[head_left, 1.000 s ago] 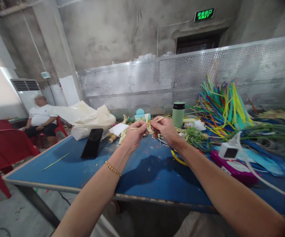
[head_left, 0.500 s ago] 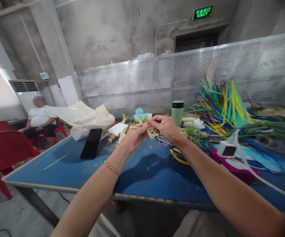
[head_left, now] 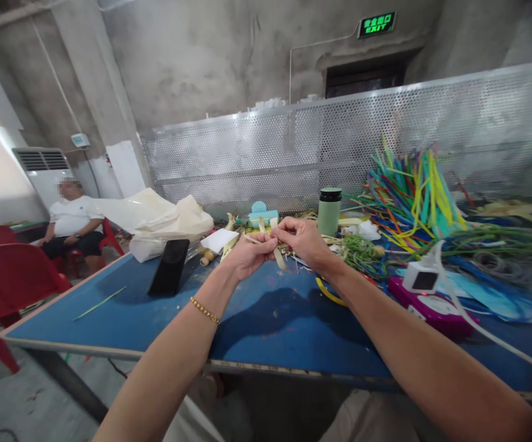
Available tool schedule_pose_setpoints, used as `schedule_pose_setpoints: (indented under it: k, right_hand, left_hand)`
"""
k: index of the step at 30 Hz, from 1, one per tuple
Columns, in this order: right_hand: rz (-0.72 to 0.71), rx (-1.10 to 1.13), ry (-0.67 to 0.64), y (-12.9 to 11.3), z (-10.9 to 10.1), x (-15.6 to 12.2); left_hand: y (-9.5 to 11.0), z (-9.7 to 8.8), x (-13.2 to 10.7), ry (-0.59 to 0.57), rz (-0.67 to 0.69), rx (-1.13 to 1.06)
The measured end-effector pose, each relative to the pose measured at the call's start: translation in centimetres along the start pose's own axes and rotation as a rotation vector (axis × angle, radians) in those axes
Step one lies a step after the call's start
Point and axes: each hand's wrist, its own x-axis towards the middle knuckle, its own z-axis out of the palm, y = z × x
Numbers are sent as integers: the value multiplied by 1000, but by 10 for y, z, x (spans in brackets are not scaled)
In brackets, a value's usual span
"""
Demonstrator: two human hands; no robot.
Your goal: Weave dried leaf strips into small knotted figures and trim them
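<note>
Above the blue table (head_left: 266, 344) my two hands meet, fingertips close together. Pale, flat strips of what looks like dried leaf (head_left: 279, 258) stick out above and below the fingers. My left hand (head_left: 250, 255), with a gold bead bracelet at its wrist, pinches them from the left. From the right, my right hand (head_left: 301, 240) is closed on the same strips with thumb and forefinger. The fingers cover how the strips cross. Behind the hands lie a light blue case-like object (head_left: 262, 212) and scattered pale husk pieces.
A black phone (head_left: 169, 267), white paper (head_left: 220, 240) and crumpled plastic sheeting (head_left: 169, 218) lie left. Right are a green tumbler (head_left: 329, 212), yellow-handled tool (head_left: 328, 291), magenta power strip (head_left: 432, 307) with charger, and coloured strips (head_left: 413, 190). Someone sits (head_left: 75, 218) at far left.
The hands stay together on the strips, with small finger movements. The lower strip end now hangs at a different slant. The view has shifted slightly.
</note>
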Motion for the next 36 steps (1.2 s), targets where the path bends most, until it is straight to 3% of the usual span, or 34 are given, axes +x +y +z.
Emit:
schedule_pose_setpoints:
  k: [8,14,21,25,32,36]
  right_hand:
    - [-32,17,-27,-1,2,0]
    - [152,178,19,-5,-3,2]
    - [248,298,28,-1,-7,3]
    - [225,311,39,3,-6,5]
    - [220,234,-79,7,-4,4]
    - [250,368,-89,9,-5,5]
  left_hand:
    - [1,-1,-1,-26,-33,9]
    - [2,5,-2,-36,-9,-43]
    - [10,4,-6,-107,-30,93]
    - [8,4,-4,-11,31,164]
    - [3,5,-1,236,167,349]
    - [8,10,-2,204,202,322]
